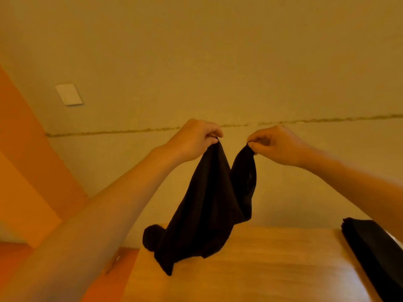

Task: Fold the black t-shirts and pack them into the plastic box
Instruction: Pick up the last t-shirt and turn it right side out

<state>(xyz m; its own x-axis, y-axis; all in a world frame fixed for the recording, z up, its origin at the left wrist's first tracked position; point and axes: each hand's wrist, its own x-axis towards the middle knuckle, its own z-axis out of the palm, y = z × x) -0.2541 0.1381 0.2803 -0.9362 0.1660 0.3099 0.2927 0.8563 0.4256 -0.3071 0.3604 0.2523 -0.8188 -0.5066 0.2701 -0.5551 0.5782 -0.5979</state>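
A black t-shirt (205, 205) hangs in the air in front of the wall, bunched and drooping, its lowest corner just over the wooden table (272, 264). My left hand (194, 140) pinches one top edge of the shirt. My right hand (277, 144) pinches the other top edge, a short gap away. Both hands are raised at about the same height. A stack of folded black t-shirts (375, 249) lies at the table's right edge. The plastic box is not in view.
A beige wall with a horizontal crack fills the background. A white switch plate (69, 94) is on the wall at the left. An orange surface (28, 160) runs down the left side beyond the table's left edge.
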